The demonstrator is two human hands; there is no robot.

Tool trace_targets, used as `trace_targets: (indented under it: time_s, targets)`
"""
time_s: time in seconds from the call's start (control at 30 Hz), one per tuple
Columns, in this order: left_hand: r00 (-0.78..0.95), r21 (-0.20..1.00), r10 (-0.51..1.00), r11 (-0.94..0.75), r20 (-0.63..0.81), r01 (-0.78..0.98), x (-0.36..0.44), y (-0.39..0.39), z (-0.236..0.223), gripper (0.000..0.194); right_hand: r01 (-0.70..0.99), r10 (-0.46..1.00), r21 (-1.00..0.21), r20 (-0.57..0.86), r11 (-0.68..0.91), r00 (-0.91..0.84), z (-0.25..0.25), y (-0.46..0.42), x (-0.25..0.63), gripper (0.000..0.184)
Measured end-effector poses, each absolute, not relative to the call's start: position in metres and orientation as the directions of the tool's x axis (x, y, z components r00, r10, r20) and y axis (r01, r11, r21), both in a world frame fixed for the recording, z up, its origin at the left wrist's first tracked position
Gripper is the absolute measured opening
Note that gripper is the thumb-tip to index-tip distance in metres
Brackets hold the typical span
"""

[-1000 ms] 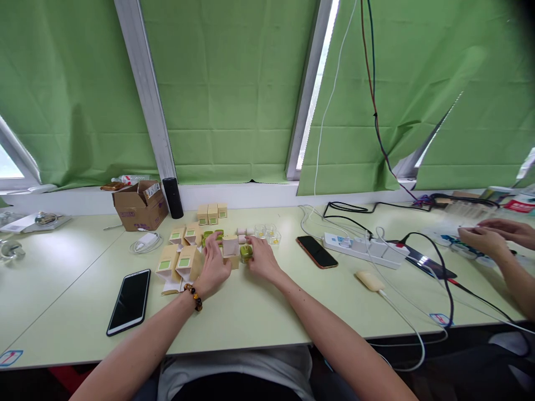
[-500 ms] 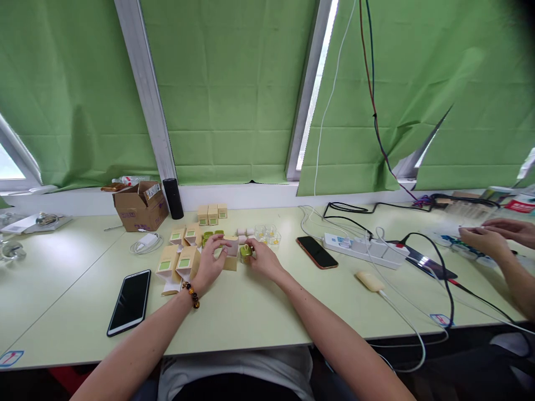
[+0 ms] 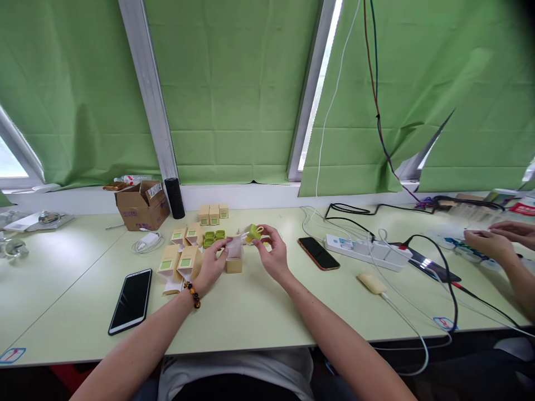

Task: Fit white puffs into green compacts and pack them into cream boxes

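Observation:
A small kraft cardboard box (image 3: 234, 265) stands with its pale flap raised, and my left hand (image 3: 212, 263) pinches that flap from the left. Up and to the right of the box, my right hand (image 3: 273, 257) grips a small green cap with a loop (image 3: 253, 232), held tilted in the air between thumb and fingers. Several green square pieces (image 3: 214, 236) lie behind my left hand. Left of that hand, larger kraft boxes with green windows (image 3: 168, 259) sit with some flaps open. My right hand partly hides small clear cups behind it.
Closed kraft boxes (image 3: 214, 211) stand at the back. A white-edged phone (image 3: 131, 301) lies at the left, another phone (image 3: 318, 253) at the right near a power strip (image 3: 368, 250) with cables. A brown carton (image 3: 142, 206) stands back left. At far right are another person's hands (image 3: 491, 245).
My right hand has lifted the green cap from beside the box, up and to the right, and tilted it. My left hand stays at the flap, which has shifted slightly right.

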State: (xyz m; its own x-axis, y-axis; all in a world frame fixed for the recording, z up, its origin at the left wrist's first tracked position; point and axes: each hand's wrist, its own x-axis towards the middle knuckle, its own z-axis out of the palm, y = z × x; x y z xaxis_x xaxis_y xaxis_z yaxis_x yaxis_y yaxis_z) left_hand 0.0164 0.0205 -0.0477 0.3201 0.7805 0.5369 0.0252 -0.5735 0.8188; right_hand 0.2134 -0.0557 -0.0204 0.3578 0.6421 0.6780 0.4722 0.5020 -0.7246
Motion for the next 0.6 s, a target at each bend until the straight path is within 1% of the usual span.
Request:
trace_targets:
  time_s: [0.07, 0.13, 0.3, 0.47, 0.6]
  targets:
    - [0.334, 0.823, 0.774, -0.568, 0.537, -0.007, 0.017, 0.018, -0.047, 0.03, 0.432, 0.664, -0.735, 0.669, 0.523, 0.335, -0.021, -0.06, 0.204, 0.036]
    - [0.349, 0.827, 0.771, -0.561, 0.533, -0.023, 0.018, 0.017, -0.046, 0.029, 0.417, 0.699, -0.737, 0.66, 0.531, 0.276, -0.024, -0.064, 0.196, 0.037]
    - [0.391, 0.826, 0.75, -0.563, 0.533, -0.046, 0.019, 0.016, -0.044, 0.026, 0.483, 0.774, -0.72, 0.62, 0.498, 0.127, -0.029, -0.065, 0.191, 0.037]
    - [0.358, 0.853, 0.796, -0.521, 0.488, -0.006, 0.018, 0.019, -0.047, 0.04, 0.59, 0.782, -0.658, 0.62, 0.468, 0.07, -0.031, -0.06, 0.202, 0.038]
    - [0.355, 0.85, 0.804, -0.525, 0.476, 0.05, 0.017, 0.02, -0.048, 0.048, 0.658, 0.787, -0.606, 0.616, 0.447, 0.032, -0.031, -0.06, 0.206, 0.035]
